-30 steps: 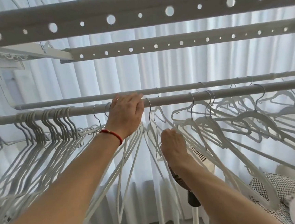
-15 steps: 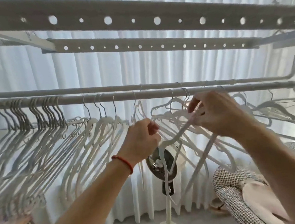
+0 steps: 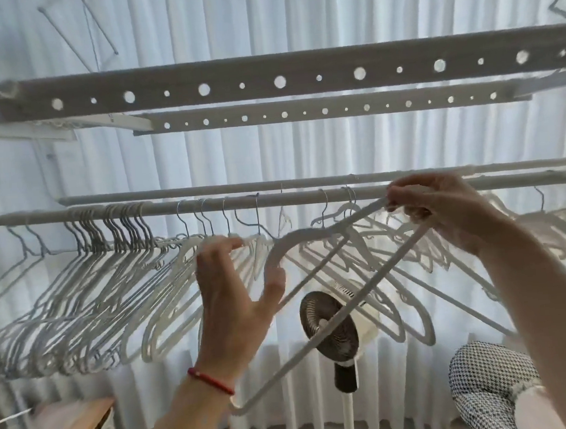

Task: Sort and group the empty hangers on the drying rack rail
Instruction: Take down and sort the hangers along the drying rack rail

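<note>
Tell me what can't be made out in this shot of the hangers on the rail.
Head view:
- Right hand: its grip on the white hanger is blurred, and the hanger's hook cannot be found.
- Grey hangers: bunched and overlapping, uncountable.
- Rail: both ends cut off by the frame edges.
- Fan: its base lies below the bottom edge.

A single head-worn view is given, taken from below the rail [image 3: 273,199] and tilted upward and forward toward the curtain [image 3: 303,151]; the rack is seen at arm's reach; floor-level items are caught at the wide frame's lower edge.
</note>
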